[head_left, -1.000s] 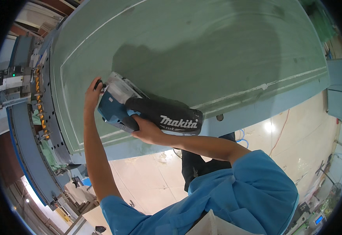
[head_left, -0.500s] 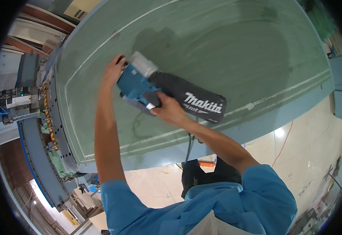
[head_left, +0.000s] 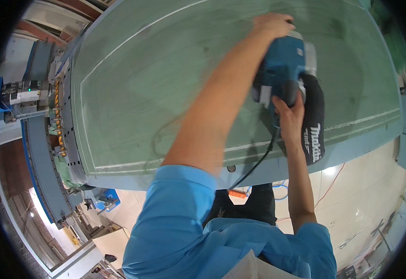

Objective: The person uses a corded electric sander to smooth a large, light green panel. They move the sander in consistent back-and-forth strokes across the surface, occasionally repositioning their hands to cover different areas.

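A blue belt sander point(head_left: 282, 60) lies on the broad green board point(head_left: 166, 93), right of the middle, its front pointing to the far side. My left hand point(head_left: 271, 25) reaches across and is closed round the front grip. The rear handle is in my right hand point(head_left: 292, 116), whose fingers are partly hidden behind it. A black dust bag point(head_left: 313, 107) hangs along the tool's right side, beyond the board's near white line. From its rear, a dark power cord point(head_left: 258, 162) runs over the near edge. The sanding underside is hidden.
White lines border the green surface, which sits on a pale blue table edge point(head_left: 189, 181). Along the left stands a machine rail point(head_left: 45, 162) with a grey machine head point(head_left: 26, 95) and a yellow spiral cable point(head_left: 58, 116). A blue hose point(head_left: 282, 186) and an orange object point(head_left: 237, 193) lie below.
Both hands have carried the sander right across the board. It has turned from pointing far left to pointing away from me. The dust bag and cord have swung with it.
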`<control>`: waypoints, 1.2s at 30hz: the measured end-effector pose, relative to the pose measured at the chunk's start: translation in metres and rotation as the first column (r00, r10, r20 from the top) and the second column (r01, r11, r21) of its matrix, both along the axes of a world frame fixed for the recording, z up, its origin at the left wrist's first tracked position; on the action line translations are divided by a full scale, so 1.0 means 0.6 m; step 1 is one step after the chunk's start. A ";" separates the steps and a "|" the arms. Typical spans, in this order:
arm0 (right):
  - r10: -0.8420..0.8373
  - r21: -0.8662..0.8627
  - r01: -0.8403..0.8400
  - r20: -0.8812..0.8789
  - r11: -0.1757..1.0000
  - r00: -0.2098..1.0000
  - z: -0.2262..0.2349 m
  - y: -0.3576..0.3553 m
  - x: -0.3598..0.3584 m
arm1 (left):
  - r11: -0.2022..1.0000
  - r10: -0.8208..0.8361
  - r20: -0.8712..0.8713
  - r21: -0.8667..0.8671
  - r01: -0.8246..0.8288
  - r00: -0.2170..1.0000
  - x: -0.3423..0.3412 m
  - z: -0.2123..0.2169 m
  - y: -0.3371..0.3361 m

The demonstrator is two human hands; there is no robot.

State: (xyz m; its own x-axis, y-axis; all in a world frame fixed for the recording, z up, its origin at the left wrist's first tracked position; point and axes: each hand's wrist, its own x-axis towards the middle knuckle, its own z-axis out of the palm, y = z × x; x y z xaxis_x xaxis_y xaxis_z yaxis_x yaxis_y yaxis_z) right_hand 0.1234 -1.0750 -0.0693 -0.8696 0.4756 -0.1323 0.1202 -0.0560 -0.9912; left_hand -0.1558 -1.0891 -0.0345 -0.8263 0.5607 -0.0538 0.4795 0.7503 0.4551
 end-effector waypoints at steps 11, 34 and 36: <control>-0.001 -0.096 0.004 0.035 0.995 0.999 -0.046 -0.143 0.085 | 0.997 -0.064 0.090 0.044 0.060 0.994 0.108 -0.010 -0.118; 0.763 0.237 -0.734 -0.057 0.637 0.644 -0.087 -0.708 0.045 | -0.037 0.959 -0.252 0.350 -0.936 -0.132 0.631 -0.340 -1.080; 0.744 0.254 -0.711 -0.056 0.656 0.666 -0.088 -0.724 0.014 | 0.071 0.913 -0.401 0.328 -0.942 -0.071 0.644 -0.374 -1.056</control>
State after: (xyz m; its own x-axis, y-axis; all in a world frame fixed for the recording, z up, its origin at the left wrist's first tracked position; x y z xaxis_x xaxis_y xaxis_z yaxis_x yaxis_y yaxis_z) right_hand 0.1320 -1.5093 -0.1224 -0.9472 -0.3179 0.0421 -0.1041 0.1807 -0.9780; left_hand 0.2307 -1.7229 -0.2589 -0.4876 -0.7363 0.4691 -0.5914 0.6738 0.4430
